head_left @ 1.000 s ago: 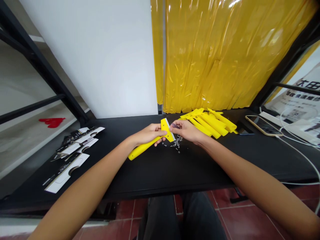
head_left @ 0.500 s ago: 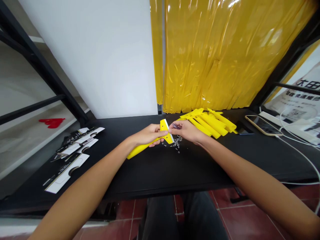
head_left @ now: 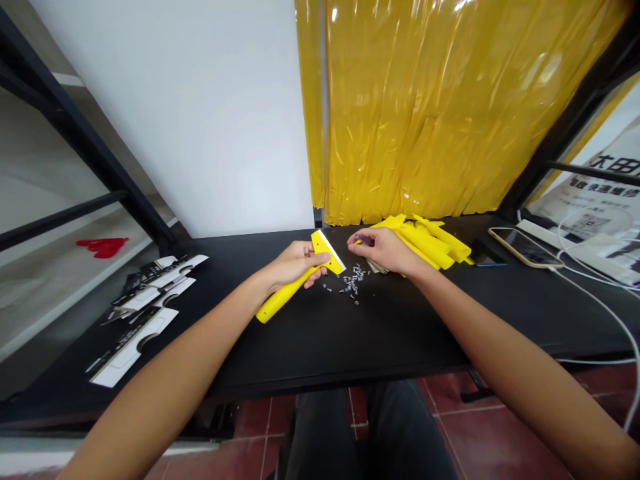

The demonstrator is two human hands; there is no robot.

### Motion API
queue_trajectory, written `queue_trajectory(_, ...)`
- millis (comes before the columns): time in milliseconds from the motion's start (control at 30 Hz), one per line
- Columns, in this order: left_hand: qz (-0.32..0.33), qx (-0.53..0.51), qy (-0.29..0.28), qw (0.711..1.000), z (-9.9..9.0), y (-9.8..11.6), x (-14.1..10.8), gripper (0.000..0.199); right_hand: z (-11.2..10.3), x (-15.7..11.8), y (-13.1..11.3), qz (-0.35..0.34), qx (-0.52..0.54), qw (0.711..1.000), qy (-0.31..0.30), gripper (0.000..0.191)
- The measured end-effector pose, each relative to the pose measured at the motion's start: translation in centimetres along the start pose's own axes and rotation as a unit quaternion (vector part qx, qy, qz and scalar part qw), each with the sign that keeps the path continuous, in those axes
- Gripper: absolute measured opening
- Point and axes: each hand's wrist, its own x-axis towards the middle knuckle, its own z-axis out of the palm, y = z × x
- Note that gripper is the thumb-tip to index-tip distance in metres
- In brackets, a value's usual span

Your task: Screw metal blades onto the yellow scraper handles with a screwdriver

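1. Black table (head_left: pixel 300 360), fronting the worker: it bears all the items below.
2. Cards (head_left: pixel 150 293), black and white, lie heaped well to the left of both hands.
3. Yellow handles (head_left: pixel 425 243) are piled at right, just beyond the right hand.
4. Yellow scraper (head_left: pixel 287 299), tilted over the table's middle: its long axis climbs from lower left to upper right, head and white edge (head_left: pixel 333 249) turned toward the right fingers.
5. Left hand (head_left: pixel 295 260), the nearer one, is wrapped around the neck, thumb clamped on the head.
6. Right hand (head_left: pixel 387 247), just right of the head and not touching it, has thumb and fingertips pinched together.
7. Dark piece (head_left: pixel 367 239), in that pinch, is too small to identify.
8. Metal bits (head_left: pixel 355 277) lie scattered between and below the hands.
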Motion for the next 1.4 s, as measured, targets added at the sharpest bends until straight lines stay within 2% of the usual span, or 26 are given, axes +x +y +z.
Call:
queue_trajectory(133,0.009,-0.012,0.009,1.000,0.0,-0.1,0.2,0.021,0.0,-0.3,-0.1,-0.030,0.011,0.993,-0.114,0.031)
queue_trajectory(300,0.002,-0.034,0.020,0.999,-0.2,0.0,0.2,0.019,0.4,-0.5,-0.3,-0.013,0.069,0.984,-0.167,0.026)
queue_trajectory(600,0.031,-0.032,-0.006,0.999,-0.6,0.2,-0.1,0.019,0.5,-0.5,-0.2,-0.033,0.115,0.980,-0.161,0.033)
queue_trajectory(1000,0.051,0.034,-0.023,0.998,-0.3,0.4,-0.5,0.021,0.3,-0.8,-0.9,-0.058,0.049,0.981,-0.177,0.040)
queue_trajectory(1100,0.046,0.058,-0.030,0.997,-0.5,0.3,-0.5,0.023,-0.3,-0.4,-0.1,-0.054,0.022,0.992,-0.112,0.035)
queue_trajectory(1167,0.025,0.064,-0.038,0.997,-0.5,0.1,-0.3,0.025,-1.0,0.0,1.1,-0.054,-0.034,0.997,-0.045,0.027)
queue_trajectory(1200,0.010,0.059,-0.043,0.997,-0.6,0.0,-0.2,0.026,-1.3,0.1,1.7,-0.056,-0.071,0.995,-0.033,0.023)
queue_trajectory(1267,-0.018,0.039,-0.055,0.998,-0.6,-0.2,0.0,0.026,-1.9,0.5,3.0,-0.058,-0.129,0.988,-0.055,0.017)
queue_trajectory(1400,-0.033,-0.007,-0.068,0.997,-1.2,-0.7,0.5,0.026,-2.1,0.7,4.5,-0.077,-0.187,0.968,-0.145,0.018)
